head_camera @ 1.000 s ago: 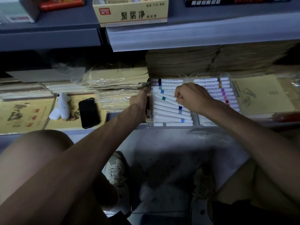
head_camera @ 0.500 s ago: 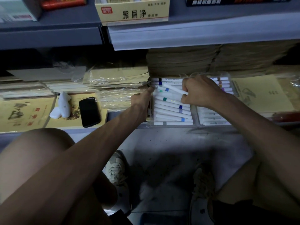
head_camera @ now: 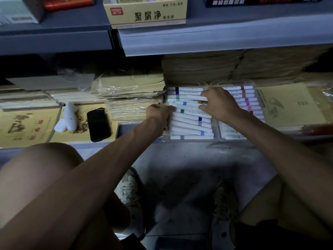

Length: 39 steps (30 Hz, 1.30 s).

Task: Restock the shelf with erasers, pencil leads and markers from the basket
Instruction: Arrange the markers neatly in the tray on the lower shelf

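lower shelf (head_camera: 122,128) | two clear marker trays (head_camera: 189,140) | paper stacks (head_camera: 201,69) | yellow booklets (head_camera: 288,105)

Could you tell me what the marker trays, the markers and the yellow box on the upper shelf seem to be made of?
The trays look like clear glossy plastic: markers show through their walls. The markers seem matte white plastic with coloured bands. The yellow box looks like printed cardboard, given its flat panels and cut edges.

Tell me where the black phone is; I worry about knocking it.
Head view, left of centre: the black phone lies flat on a yellow booklet, between the white figurine and the wrapped paper stack.
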Each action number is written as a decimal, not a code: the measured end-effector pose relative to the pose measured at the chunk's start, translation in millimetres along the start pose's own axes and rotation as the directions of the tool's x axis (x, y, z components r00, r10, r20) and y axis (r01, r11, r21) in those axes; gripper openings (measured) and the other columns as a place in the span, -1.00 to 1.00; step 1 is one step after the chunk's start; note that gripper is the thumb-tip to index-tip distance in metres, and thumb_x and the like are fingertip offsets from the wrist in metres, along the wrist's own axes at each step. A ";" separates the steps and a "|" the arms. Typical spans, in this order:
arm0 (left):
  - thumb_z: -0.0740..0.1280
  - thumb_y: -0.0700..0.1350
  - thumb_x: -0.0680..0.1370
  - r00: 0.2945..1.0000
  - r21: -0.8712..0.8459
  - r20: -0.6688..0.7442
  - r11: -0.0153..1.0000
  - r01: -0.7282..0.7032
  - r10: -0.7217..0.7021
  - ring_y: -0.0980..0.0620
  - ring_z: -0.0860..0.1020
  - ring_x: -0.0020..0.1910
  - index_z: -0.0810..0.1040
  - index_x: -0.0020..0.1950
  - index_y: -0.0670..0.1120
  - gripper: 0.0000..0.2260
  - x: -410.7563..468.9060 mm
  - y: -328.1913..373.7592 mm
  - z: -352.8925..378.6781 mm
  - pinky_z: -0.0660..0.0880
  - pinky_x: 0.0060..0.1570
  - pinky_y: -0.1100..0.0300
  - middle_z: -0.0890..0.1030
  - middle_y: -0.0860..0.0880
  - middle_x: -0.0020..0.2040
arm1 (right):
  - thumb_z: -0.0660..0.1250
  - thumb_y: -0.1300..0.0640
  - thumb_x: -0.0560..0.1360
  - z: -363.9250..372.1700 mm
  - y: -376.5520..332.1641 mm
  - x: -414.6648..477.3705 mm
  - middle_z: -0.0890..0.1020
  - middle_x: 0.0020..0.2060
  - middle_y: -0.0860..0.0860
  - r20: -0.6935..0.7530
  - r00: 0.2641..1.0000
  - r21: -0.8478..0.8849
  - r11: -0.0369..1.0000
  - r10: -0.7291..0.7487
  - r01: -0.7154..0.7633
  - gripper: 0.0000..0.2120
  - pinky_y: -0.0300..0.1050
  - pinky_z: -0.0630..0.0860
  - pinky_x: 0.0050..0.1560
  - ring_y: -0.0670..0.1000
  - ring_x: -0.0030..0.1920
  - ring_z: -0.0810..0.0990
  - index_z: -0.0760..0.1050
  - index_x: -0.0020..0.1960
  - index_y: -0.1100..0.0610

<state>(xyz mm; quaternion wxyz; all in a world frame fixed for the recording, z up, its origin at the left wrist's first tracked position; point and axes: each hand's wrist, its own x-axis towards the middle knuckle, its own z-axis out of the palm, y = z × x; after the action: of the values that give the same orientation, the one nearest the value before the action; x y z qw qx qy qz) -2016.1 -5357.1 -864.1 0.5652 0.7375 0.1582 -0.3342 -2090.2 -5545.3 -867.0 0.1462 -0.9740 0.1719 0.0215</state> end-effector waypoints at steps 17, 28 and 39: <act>0.38 0.01 0.61 0.999 -0.131 -0.021 0.991 0.040 -0.043 0.03 0.52 -0.30 0.48 0.16 -0.15 -0.73 -6.4 3.1 -3.9 0.34 -0.64 0.37 0.57 -0.06 -0.18 | 0.37 0.14 0.49 -4.3 -1.7 -3.6 0.62 0.00 0.08 -0.063 0.964 -0.154 0.957 -0.258 0.246 -0.84 -0.04 0.49 -0.13 0.19 -0.09 0.62 0.66 0.01 0.16; 0.37 0.05 0.61 0.999 -0.149 -0.007 0.988 0.047 -0.048 0.02 0.54 -0.26 0.51 0.03 -0.12 -0.77 -2.8 1.3 -4.1 0.39 -0.43 0.22 0.60 -0.07 -0.16 | 0.40 0.12 0.46 -7.3 -0.4 -5.5 0.62 -0.10 0.02 -0.064 0.955 -0.097 0.954 -0.291 0.284 -0.87 0.02 0.58 -0.14 0.13 -0.14 0.60 0.67 -0.05 0.12; 0.39 0.10 0.60 0.999 -0.146 0.004 0.989 0.033 -0.032 0.01 0.57 -0.26 0.56 0.11 -0.15 -0.68 0.6 -0.7 -3.2 0.41 -0.47 0.25 0.64 -0.07 -0.12 | 0.39 0.11 0.50 -4.1 -3.5 -10.8 0.62 -0.09 0.02 -0.041 0.960 -0.035 0.960 -0.278 0.277 -0.87 0.07 0.58 -0.11 0.11 -0.11 0.61 0.68 -0.02 0.11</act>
<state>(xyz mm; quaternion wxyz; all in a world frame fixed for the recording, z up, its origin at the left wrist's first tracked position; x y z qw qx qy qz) -2015.1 -5354.0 -864.6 0.6123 0.6912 0.1939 -0.3314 -2099.2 -5539.8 -861.2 0.1297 -0.9907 0.0365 -0.0192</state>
